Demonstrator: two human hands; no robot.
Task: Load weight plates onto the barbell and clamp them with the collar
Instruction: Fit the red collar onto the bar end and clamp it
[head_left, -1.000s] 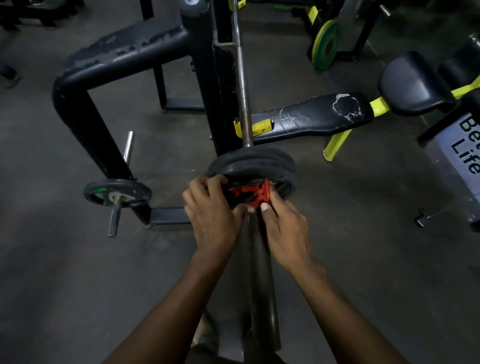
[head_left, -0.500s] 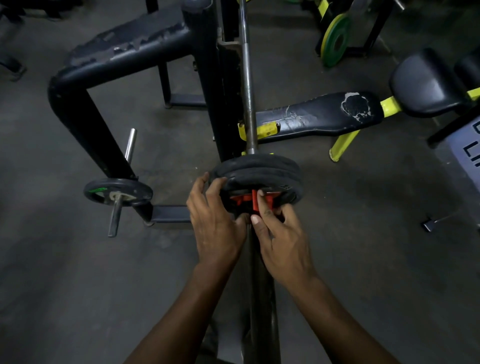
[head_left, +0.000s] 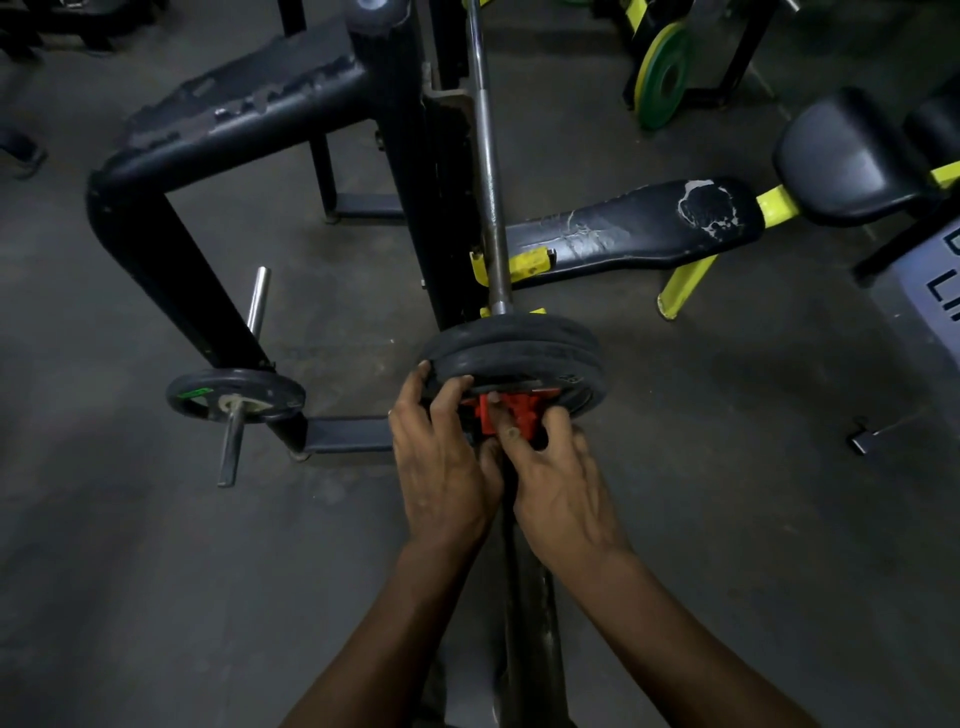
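Note:
The barbell (head_left: 485, 171) runs away from me, and its thick sleeve (head_left: 530, 597) passes between my forearms. Two black weight plates (head_left: 519, 345) sit side by side on the sleeve. A red collar (head_left: 511, 415) is on the sleeve, pressed against the nearer plate. My left hand (head_left: 441, 462) wraps the collar's left side, with fingertips touching the plate's edge. My right hand (head_left: 558, 483) grips the collar from the right, thumb on its red top. The underside of the collar is hidden by my fingers.
A dark steel rack frame (head_left: 234, 119) stands at the left, with a small black plate (head_left: 236, 397) on its storage peg. A torn black bench (head_left: 634, 228) with yellow legs lies to the right. A green and yellow plate (head_left: 665, 75) leans on another rack at the back.
Both hands have slid the red collar forward along the sleeve up to the plates. My right thumb has shifted onto the collar's top, and my left fingers now reach the plate's edge.

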